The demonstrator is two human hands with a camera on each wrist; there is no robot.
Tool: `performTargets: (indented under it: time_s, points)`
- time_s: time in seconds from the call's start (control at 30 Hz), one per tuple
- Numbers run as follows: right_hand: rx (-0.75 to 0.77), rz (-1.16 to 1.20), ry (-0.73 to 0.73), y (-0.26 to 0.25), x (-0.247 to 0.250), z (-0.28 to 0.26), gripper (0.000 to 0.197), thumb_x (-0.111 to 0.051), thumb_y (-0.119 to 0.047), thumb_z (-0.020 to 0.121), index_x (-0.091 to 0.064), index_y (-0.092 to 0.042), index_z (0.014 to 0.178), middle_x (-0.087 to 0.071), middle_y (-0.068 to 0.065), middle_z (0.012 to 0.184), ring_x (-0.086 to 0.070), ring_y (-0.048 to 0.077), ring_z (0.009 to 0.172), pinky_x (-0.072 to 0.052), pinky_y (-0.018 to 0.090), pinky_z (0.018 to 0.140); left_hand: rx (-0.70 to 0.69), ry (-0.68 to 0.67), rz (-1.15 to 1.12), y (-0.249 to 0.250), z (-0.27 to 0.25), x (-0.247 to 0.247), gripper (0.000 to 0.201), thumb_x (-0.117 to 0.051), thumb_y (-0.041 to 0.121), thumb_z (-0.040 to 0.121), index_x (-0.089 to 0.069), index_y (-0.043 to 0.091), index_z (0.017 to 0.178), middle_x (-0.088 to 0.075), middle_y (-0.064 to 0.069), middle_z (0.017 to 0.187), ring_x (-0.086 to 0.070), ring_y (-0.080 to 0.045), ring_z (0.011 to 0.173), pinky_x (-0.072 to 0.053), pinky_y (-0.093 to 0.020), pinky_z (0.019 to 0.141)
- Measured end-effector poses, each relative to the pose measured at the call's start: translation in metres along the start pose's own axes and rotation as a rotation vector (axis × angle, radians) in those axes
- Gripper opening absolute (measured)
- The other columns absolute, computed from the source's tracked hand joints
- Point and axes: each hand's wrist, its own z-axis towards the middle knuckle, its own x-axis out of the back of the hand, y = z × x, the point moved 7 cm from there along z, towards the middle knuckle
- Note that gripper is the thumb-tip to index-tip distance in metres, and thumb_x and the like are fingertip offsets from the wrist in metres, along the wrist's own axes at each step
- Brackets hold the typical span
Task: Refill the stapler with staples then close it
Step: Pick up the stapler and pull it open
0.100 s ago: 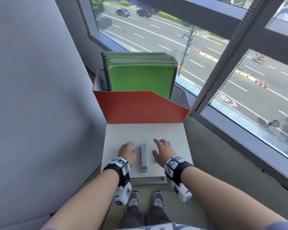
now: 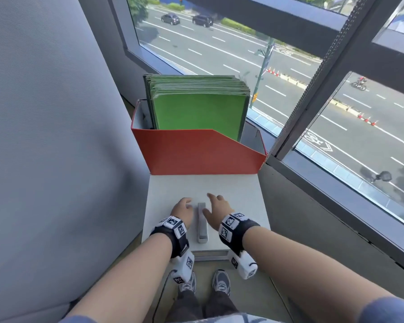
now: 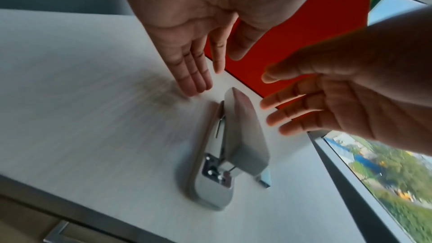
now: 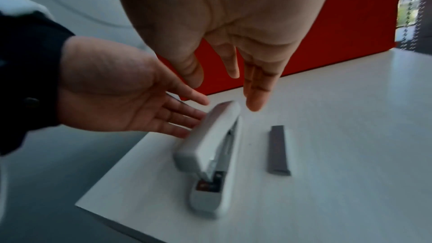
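Grey stapler (image 2: 202, 222) closed, flat on white table (image 2: 168, 190); staple strip (image 4: 278, 150) just right. Left hand (image 2: 182, 209), right hand (image 2: 217, 209) flank it, fingers straight, holding nothing. Red file box (image 2: 196, 152) far; window right.

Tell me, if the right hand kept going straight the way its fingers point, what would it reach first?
Probably the white desk top just beyond the grey stapler's far tip, then the red file box. The right hand points forward and down beside that tip; depth is hard to judge.
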Motion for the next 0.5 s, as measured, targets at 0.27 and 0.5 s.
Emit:
performTargets:
  time_s: [0.27, 0.5]
  points:
    - [-0.095, -0.166, -0.146, -0.02, -0.046, 0.018, 0.051, -0.048, -0.018, 0.088, -0.033, -0.011, 0.137, -0.037, 0.015, 0.138, -0.046, 0.036, 0.121, -0.046, 0.046, 0.098, 0.096, -0.085, -0.135, -0.004, 0.006, -0.013, 0.039, -0.036, 0.018, 0.093, -0.057, 0.007, 0.124, -0.058, -0.013, 0.132, -0.054, -0.028, 0.121, -0.04, -0.032, 0.104]
    - [-0.114, -0.228, -0.166, -0.017, -0.051, 0.02, 0.059, -0.056, -0.015, 0.086, -0.025, -0.008, 0.136, -0.038, 0.016, 0.134, -0.044, 0.034, 0.12, -0.043, 0.043, 0.095, 0.128, -0.105, -0.235, -0.013, 0.007, -0.021, 0.031, -0.043, 0.024, 0.089, -0.061, 0.012, 0.111, -0.065, -0.012, 0.108, -0.062, -0.027, 0.096, -0.048, -0.032, 0.087]
